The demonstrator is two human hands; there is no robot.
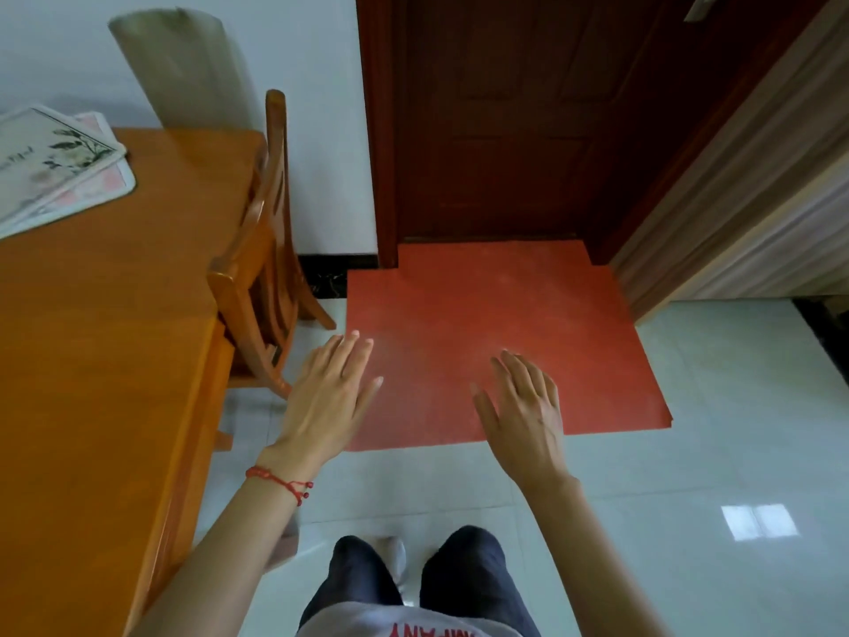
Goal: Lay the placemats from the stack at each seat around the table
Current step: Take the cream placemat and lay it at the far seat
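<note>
A stack of placemats [55, 167] with flower prints lies on the orange wooden table [105, 314] at the far left of the head view. My left hand [328, 393], with a red string bracelet on its wrist, hangs in the air to the right of the table's edge, fingers straight and holding nothing. My right hand [523, 406] is held out over the floor, fingers loosely spread and empty. Both hands are well away from the placemats.
A wooden chair [262, 250] is pushed in at the table's far right side. A red floor mat [482, 347] lies before a dark brown door [505, 117]. White tiled floor [689, 521] spreads to the right. A rolled sheet [179, 62] leans on the wall.
</note>
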